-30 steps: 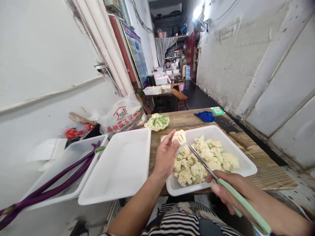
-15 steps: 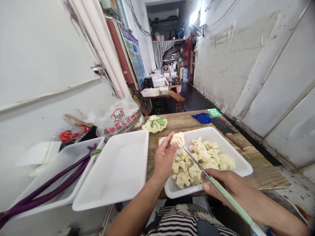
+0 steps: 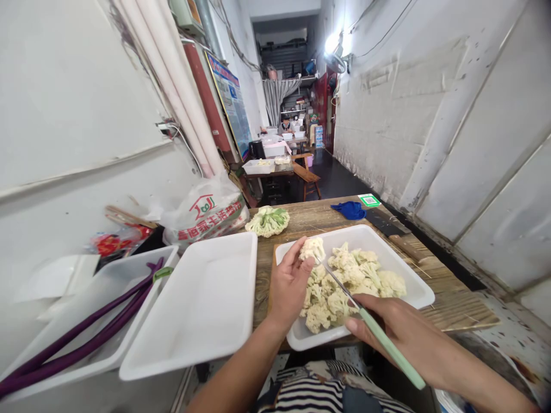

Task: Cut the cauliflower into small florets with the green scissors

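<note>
My left hand pinches a small cauliflower floret above the left side of a white tray. In my right hand is a knife with a pale green handle, its thin blade slanting up and left so that the tip meets the underside of the floret. Several cut cauliflower florets lie heaped in the tray below both hands. At the far side of the table, a larger cauliflower piece rests with its green stem side up.
Left of my hands stands a bare white tray, beside another bin holding long purple eggplants. A plastic bag sits behind them. To the right lie a cleaver and a blue cloth. A person sits far back.
The view has shifted slightly. The knife has turned a little in my right hand, its tip still at the floret, which my left hand keeps holding in much the same place.
</note>
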### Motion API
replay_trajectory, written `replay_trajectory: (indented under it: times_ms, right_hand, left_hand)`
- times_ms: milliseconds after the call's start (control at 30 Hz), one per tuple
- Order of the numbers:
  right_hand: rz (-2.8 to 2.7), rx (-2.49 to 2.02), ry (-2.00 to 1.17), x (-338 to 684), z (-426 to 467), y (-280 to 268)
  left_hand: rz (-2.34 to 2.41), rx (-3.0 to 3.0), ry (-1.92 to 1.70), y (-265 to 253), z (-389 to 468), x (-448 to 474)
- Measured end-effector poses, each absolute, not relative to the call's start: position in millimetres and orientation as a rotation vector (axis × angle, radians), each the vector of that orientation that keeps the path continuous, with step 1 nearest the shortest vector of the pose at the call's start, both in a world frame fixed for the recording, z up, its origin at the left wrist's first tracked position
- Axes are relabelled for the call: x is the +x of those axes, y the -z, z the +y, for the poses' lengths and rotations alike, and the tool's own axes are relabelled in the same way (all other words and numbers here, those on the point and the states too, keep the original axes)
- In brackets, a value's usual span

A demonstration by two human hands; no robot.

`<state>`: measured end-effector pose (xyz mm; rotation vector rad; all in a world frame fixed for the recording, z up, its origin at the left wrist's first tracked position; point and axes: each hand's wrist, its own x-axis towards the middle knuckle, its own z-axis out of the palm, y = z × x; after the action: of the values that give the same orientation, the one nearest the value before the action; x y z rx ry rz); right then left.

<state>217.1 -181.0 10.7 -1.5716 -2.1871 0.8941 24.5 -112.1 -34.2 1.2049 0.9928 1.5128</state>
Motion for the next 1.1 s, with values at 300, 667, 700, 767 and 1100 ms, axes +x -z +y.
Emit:
replay_trajectory:
  times_ms: [300, 667, 700, 767, 1100]
  right_hand:
    - [-2.197, -1.562, -0.919, 208.4, -180.7, -8.2]
    - [-2.128, -1.587, -1.025, 199.0, -172.9, -5.4]
    - [-2.096, -1.567, -1.112, 200.7, -172.7, -3.7]
    - [-2.012, -1.493, -1.311, 206.5, -173.5, -0.4]
    - [-1.218, -1.278, -1.381, 205.3, -141.8, -3.8]
  left_hand:
    - [1.079, 1.279, -1.538, 35.7, -112.1, 27.2]
    - [1.192, 1.299, -1.454, 41.9, -96.9, 23.3]
    - [1.181, 1.239, -1.456, 41.9, -93.5, 23.2]
    - [1.093, 1.043, -1.456, 40.9, -86.8, 22.5]
    - [0.745, 0.965, -1.259, 29.8, -108.0, 34.9]
